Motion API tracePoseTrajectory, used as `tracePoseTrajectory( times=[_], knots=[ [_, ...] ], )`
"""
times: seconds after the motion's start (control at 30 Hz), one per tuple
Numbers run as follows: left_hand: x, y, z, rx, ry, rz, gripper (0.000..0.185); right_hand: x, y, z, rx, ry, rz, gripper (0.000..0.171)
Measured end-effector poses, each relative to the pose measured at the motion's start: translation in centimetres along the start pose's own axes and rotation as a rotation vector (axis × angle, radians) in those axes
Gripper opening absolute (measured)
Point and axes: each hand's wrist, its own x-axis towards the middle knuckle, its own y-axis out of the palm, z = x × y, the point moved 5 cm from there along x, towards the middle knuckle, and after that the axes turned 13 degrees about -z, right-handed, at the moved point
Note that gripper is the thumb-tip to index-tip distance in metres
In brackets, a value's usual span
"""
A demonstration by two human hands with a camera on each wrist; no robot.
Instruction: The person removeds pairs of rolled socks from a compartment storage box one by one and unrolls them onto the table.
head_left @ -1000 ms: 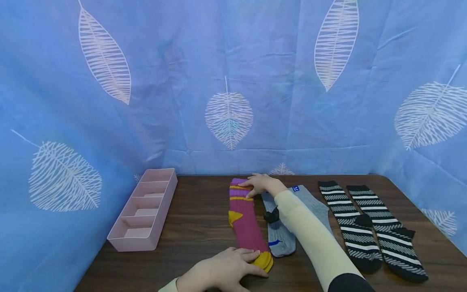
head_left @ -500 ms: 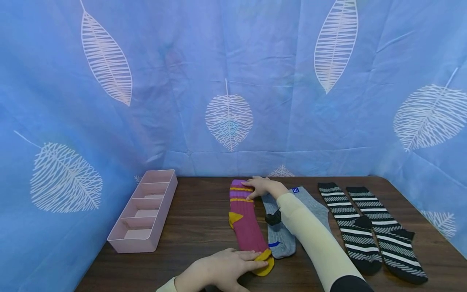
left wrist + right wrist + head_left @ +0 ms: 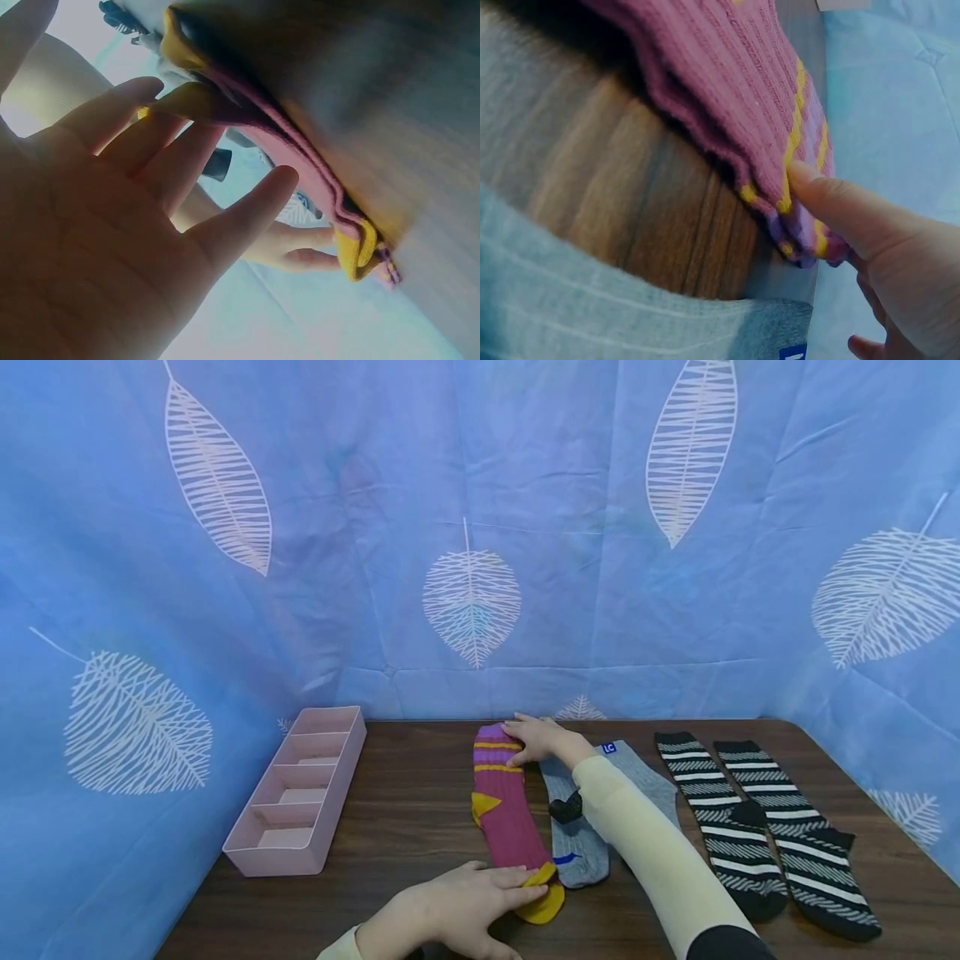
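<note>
- Left hand (image 3: 457, 910): fingers straight and spread, tips under the yellow toe of the magenta sock (image 3: 506, 814), lifting it off the bench (image 3: 405, 827).
- Right hand (image 3: 538, 739): fingers flat, pressing the sock's striped cuff.
- Grey sock (image 3: 573, 852) just beside.

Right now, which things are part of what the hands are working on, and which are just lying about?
In hand: magenta sock, left hand at its yellow toe, right hand on its cuff.

Lying about: grey socks, striped socks, pink divided tray, table.
</note>
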Motion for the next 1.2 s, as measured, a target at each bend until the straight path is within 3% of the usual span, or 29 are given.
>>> tracePoseTrajectory(
  times=[0.6, 1.0, 1.2],
  knots=[
    [-0.6, -0.7, -0.9, 0.077, -0.015, 0.008, 0.068, -0.5, -2.0, 1.6, -0.229, -0.116, -0.155, 0.080],
    [-1.9, -1.9, -1.2, 0.056, -0.068, -0.035, 0.069, -0.1, -4.1, 3.5, -0.250, -0.126, -0.219, 0.081],
    [-3.2, -2.4, -0.9, 0.096, -0.067, -0.070, 0.070, 0.2, -5.0, 4.8, -0.241, -0.149, -0.233, 0.081]
  ],
)
